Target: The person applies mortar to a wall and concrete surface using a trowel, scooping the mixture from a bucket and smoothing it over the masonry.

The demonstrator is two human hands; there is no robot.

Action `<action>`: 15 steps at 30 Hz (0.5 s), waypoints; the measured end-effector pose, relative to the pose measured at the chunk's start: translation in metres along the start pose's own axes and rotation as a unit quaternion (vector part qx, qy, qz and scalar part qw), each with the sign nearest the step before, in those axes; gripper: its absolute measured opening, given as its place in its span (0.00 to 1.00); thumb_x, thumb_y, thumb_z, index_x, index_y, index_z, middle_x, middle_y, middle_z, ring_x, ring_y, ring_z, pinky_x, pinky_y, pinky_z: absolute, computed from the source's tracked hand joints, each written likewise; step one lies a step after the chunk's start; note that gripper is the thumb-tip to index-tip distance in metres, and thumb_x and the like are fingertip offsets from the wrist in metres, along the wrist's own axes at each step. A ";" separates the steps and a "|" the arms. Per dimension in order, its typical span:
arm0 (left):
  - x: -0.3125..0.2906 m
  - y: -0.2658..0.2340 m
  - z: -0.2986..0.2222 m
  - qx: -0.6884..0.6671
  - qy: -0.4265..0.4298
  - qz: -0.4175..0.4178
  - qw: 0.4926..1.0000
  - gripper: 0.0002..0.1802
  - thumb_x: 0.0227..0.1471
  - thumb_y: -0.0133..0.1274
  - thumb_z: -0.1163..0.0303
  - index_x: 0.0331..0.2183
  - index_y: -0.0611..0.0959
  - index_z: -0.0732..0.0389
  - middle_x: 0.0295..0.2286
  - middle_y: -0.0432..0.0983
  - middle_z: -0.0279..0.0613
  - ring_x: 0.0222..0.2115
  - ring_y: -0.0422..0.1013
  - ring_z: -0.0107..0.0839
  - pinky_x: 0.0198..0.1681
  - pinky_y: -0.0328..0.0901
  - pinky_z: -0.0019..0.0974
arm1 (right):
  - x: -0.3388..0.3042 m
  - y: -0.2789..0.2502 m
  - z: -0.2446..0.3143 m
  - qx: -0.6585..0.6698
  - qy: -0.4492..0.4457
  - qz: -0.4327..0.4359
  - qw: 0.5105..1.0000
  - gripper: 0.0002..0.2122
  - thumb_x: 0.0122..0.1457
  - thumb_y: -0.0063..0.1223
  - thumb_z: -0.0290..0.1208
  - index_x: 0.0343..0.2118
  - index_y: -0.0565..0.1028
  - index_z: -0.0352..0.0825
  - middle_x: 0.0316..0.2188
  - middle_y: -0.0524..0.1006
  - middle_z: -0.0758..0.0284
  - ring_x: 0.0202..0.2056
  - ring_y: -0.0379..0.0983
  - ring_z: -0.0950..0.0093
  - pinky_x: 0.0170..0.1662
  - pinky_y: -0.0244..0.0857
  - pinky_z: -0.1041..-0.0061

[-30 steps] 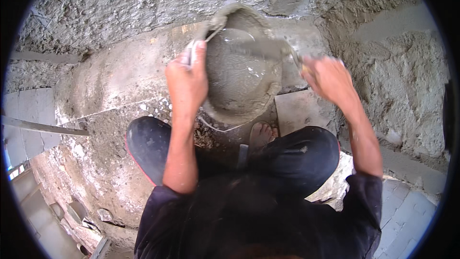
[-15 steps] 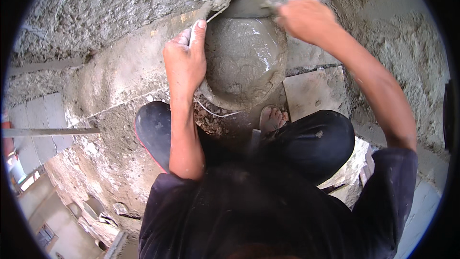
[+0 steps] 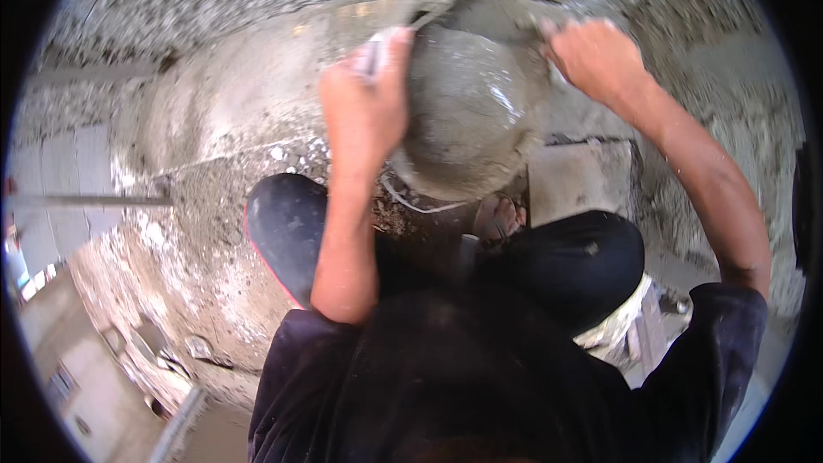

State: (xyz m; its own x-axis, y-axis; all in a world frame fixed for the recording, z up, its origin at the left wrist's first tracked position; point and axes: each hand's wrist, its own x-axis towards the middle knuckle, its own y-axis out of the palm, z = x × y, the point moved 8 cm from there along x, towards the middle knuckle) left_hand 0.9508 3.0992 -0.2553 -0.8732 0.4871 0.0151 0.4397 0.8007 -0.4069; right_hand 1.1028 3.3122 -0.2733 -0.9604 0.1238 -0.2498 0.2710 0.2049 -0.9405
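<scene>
A round bucket [image 3: 467,186] stands between my legs, its rim crusted with grey mortar. Wet, shiny mortar [image 3: 459,77] fills much of it. My left hand [image 3: 369,103] is closed on the bucket's left rim, thumb on top. At the far right of the rim, my right hand [image 3: 596,56] is closed around the handle of a trowel [image 3: 490,17]. The mortar-coated blade lies inside the bucket along its far wall. Motion blurs both hands and the bucket, and most of the handle is hidden in my fist.
A rough, mortar-splashed wall [image 3: 231,4] runs along the far side. A flat slab [image 3: 579,176] lies right of the bucket, near my bare foot [image 3: 497,216]. White-stained, gritty ground [image 3: 197,266] spreads to the left, with a straight bar [image 3: 94,201] at the left edge.
The bucket and both hands now appear further right in the view, which has itself shifted and blurred. My right hand and the trowel sit slightly lower. Both grips are unchanged.
</scene>
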 end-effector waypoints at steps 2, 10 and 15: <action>0.003 0.010 -0.005 0.020 0.086 0.008 0.996 0.20 0.60 0.53 0.59 0.35 0.84 0.70 0.21 0.77 0.57 0.18 0.70 0.41 0.27 0.65 0.43 | 0.021 0.011 0.003 0.036 0.005 0.050 0.998 0.17 0.64 0.48 0.43 0.40 0.75 0.31 0.30 0.78 0.53 0.34 0.77 0.55 0.38 0.70 0.56; 0.001 0.002 0.013 -0.079 0.062 -0.020 0.995 0.27 0.55 0.57 0.54 0.19 0.79 0.70 0.15 0.71 0.59 0.18 0.70 0.58 0.27 0.65 0.51 | -0.016 0.036 0.070 0.298 0.017 0.243 0.923 0.20 0.63 0.52 0.42 0.38 0.73 0.24 0.30 0.76 0.47 0.36 0.75 0.52 0.40 0.67 0.58; -0.001 -0.003 0.013 -0.102 0.064 -0.020 0.993 0.24 0.53 0.58 0.57 0.17 0.79 0.68 0.14 0.70 0.58 0.18 0.69 0.57 0.28 0.64 0.52 | -0.040 0.038 0.070 0.489 0.087 0.221 0.839 0.17 0.65 0.52 0.40 0.36 0.72 0.25 0.21 0.73 0.61 0.23 0.70 0.73 0.25 0.64 0.68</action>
State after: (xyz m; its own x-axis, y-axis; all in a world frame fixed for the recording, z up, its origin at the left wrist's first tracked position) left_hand 0.9477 3.0921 -0.2660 -0.8630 0.4827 0.1493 0.4492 0.8683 -0.2105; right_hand 1.1469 3.2469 -0.3151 -0.7337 0.1351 -0.6659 0.3328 -0.7830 -0.5255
